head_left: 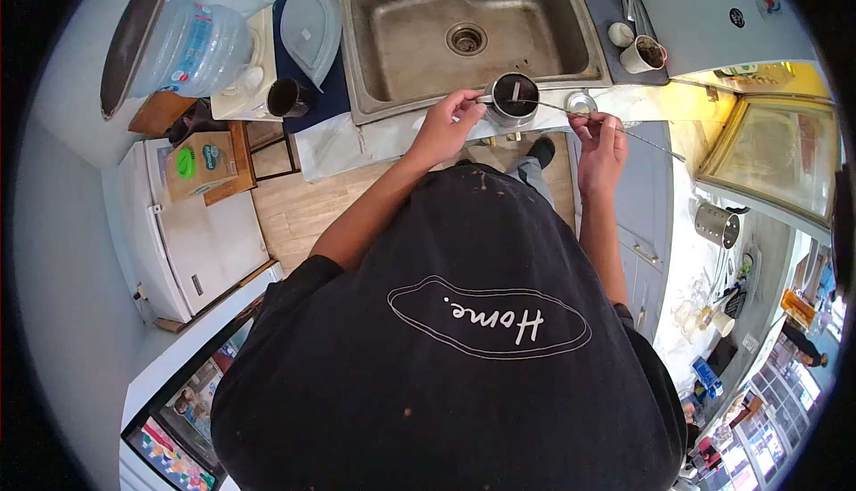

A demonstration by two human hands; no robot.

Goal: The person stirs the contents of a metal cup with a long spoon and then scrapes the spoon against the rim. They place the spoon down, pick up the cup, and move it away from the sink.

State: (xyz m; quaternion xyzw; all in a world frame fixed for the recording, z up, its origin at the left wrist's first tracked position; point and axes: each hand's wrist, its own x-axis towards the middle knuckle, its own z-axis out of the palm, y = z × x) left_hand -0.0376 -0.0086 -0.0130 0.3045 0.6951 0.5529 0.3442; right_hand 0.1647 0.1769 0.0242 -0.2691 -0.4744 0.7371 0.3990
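Observation:
My left hand (450, 125) is closed on the short handle of a small metal pot (514, 120) at the front edge of the sink. Dark contents (510, 87) with a pale streak show inside its rim. My right hand (599, 148) pinches a long, thin bar spoon (655, 145) with a twisted shaft. One end of the spoon reaches into the pot; the other points out to the right. Just beyond my right fingers, a small round clear container (580, 101) stands on the counter.
Behind the pot lies a steel sink (392, 27) with a drain (466, 39). To its left are a dark cup (287, 99), a grey plastic lid (312, 32) and a large water bottle (201, 49). A white mug (642, 56) stands right of the sink, near an open glass-paned window (771, 156).

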